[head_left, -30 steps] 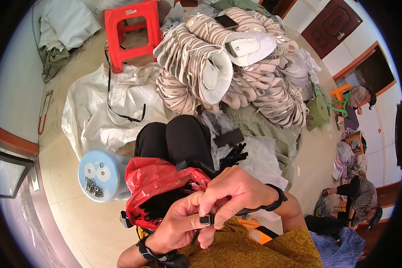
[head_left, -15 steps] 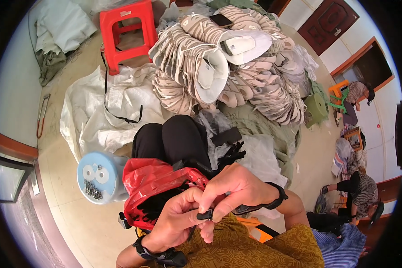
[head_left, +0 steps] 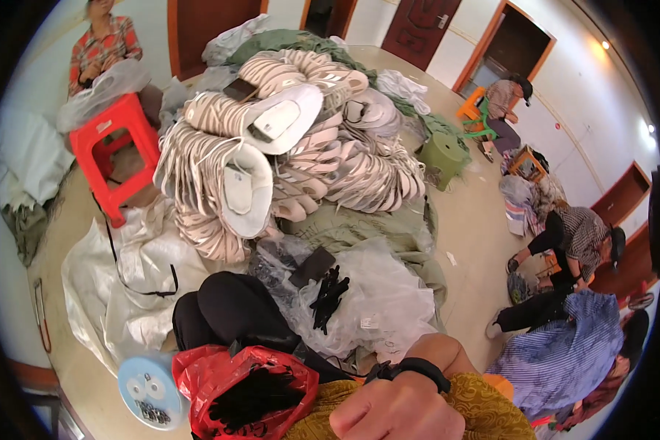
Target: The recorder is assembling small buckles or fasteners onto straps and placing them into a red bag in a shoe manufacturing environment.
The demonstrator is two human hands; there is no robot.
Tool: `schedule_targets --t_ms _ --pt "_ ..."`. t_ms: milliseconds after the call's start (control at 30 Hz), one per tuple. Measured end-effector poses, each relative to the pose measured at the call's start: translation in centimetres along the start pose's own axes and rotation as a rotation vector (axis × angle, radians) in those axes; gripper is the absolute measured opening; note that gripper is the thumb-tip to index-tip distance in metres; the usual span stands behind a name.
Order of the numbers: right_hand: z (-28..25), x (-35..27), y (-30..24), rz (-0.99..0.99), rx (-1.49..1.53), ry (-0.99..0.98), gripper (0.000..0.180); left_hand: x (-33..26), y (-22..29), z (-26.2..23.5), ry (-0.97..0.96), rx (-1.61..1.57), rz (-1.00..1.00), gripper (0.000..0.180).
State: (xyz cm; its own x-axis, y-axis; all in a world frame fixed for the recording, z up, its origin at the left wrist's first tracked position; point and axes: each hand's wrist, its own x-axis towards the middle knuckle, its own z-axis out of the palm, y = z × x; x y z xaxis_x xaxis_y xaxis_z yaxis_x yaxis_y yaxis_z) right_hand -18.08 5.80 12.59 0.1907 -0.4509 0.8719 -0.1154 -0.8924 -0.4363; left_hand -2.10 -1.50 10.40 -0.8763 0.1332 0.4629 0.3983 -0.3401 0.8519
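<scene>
At the bottom of the frame, right of the middle, the right hand (head_left: 397, 411) looks bent over; I cannot tell if it pinches anything. The left hand is out of sight. To the right hand's left, the red bag (head_left: 199, 363) holds black strips (head_left: 257, 397). They look light, soft and bendy, and might tangle, so one loose end seems best to grab.

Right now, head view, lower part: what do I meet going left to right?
Light-blue stool → red bag → right hand → blue striped cloth.
</scene>
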Motion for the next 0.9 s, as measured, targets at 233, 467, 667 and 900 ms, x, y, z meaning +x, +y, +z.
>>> schedule_targets --t_ms 233,467,667,900 --pt "0.0 -0.9 -0.2 -0.049 0.025 0.164 0.017 1.7 -1.4 -1.5 -0.036 0.16 0.09 0.013" --pt "0.6 -1.4 -0.9 -0.094 0.06 0.259 0.018 2.8 -2.4 -0.5 0.179 0.402 0.215 0.016" --pt "-0.6 -0.9 -2.0 -0.114 -0.069 0.175 0.01 3.1 -3.5 0.9 0.396 0.593 0.316 0.019" --pt "-0.2 0.1 -3.6 -0.11 -0.514 0.11 0.005 2.1 -4.1 3.7 0.704 0.847 0.401 0.023"
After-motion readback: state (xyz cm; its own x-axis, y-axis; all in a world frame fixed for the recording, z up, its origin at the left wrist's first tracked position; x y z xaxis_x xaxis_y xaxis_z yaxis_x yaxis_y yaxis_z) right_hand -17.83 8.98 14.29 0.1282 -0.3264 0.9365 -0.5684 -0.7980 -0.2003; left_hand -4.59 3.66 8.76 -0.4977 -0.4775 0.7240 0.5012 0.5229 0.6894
